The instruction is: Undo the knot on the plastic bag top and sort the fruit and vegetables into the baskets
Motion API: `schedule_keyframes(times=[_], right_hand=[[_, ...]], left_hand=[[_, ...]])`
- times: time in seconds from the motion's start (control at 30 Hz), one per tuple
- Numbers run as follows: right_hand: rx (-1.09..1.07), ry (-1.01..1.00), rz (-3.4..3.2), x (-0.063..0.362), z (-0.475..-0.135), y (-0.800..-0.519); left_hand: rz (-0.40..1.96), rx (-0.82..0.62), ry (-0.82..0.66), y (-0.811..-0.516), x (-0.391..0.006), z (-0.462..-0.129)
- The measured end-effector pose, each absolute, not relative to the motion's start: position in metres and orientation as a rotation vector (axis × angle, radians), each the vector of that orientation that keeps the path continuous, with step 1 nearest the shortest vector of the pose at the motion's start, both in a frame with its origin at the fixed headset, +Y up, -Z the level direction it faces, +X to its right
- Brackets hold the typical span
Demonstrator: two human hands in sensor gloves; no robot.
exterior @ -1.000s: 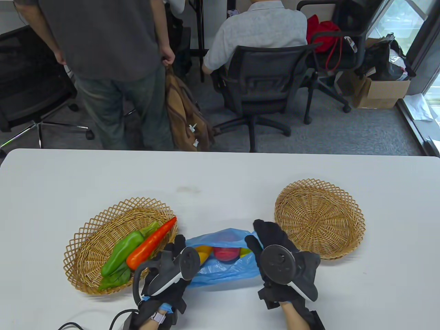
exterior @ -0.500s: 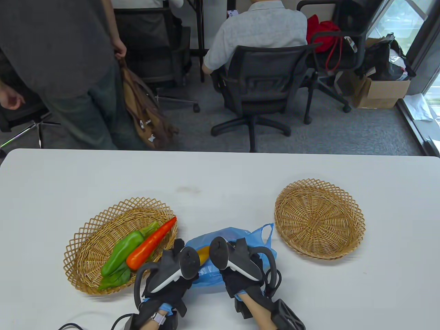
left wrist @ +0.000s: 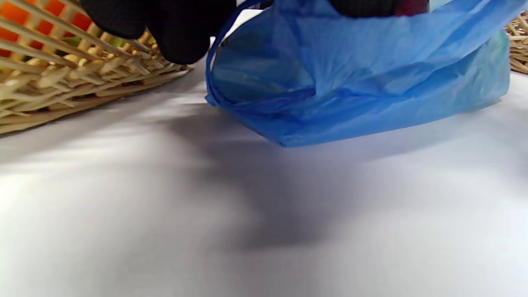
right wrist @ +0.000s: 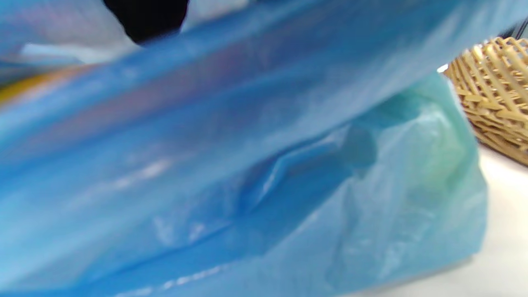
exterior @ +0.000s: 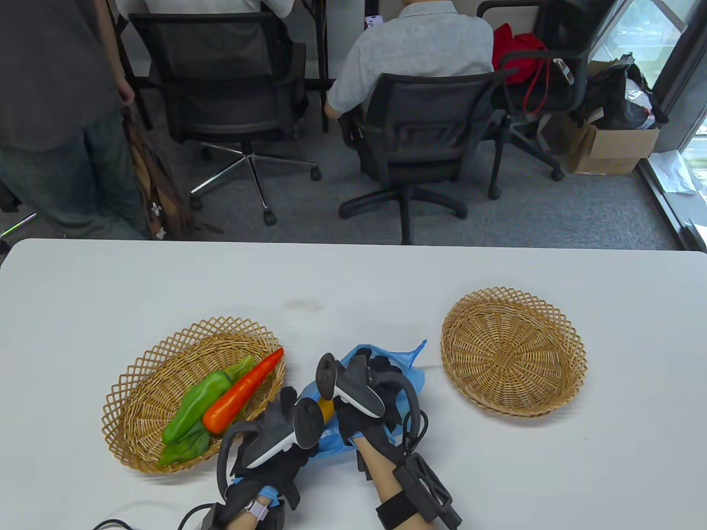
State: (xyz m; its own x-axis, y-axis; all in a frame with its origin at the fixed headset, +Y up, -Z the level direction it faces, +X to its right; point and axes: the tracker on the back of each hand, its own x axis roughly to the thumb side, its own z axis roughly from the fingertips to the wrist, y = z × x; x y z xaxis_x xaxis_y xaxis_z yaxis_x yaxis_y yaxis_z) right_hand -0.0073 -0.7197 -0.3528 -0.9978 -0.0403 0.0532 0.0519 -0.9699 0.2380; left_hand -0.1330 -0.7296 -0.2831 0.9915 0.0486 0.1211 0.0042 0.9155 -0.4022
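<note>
The blue plastic bag (exterior: 413, 380) lies open on the table between the two baskets. My right hand (exterior: 378, 367) reaches into its mouth from the near side; the fingers are partly buried in the plastic. My left hand (exterior: 286, 402) pinches the bag's left rim, and its fingers (left wrist: 177, 33) show beside the blue edge (left wrist: 350, 82). A yellow fruit (exterior: 326, 409) peeks out between the two hands. A bit of red shows through the bag (right wrist: 247, 165) near my right fingers. The left basket (exterior: 132, 381) holds a carrot (exterior: 243, 392), a green pepper (exterior: 201, 400) and a leafy green (exterior: 185, 448).
The round right basket (exterior: 513, 348) has nothing in it and stands just right of the bag. Beyond the table's far edge, a person sits in an office chair (exterior: 420, 127) and another stands at the left. A cable (exterior: 110, 521) trails near the front edge.
My right hand came from the bag's right side over to its mouth and pushed inside, lifting the bag's far edge. The left hand stayed on the rim. The standing person walked left.
</note>
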Motion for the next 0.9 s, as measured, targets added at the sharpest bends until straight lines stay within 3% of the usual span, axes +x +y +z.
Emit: schedule_keyframes(times=[0.3,0.47,0.63,0.9], right_hand=[[-0.058,-0.42,-3.065,0.002,-0.359,-0.724],[-0.081,-0.557,-3.103,0.005,-0.361,-0.732],[-0.102,-0.409,-3.161,0.007,-0.36,-0.732],[-0.319,-0.397,-3.442,0.028,-0.346,-0.697]], left_hand=[[0.02,-0.402,-0.126,-0.729,-0.133,-0.283],[0.013,-0.405,-0.127,-0.73,-0.132,-0.282],[0.012,-0.397,-0.126,-0.73,-0.132,-0.282],[-0.006,-0.386,-0.118,-0.73,-0.132,-0.282]])
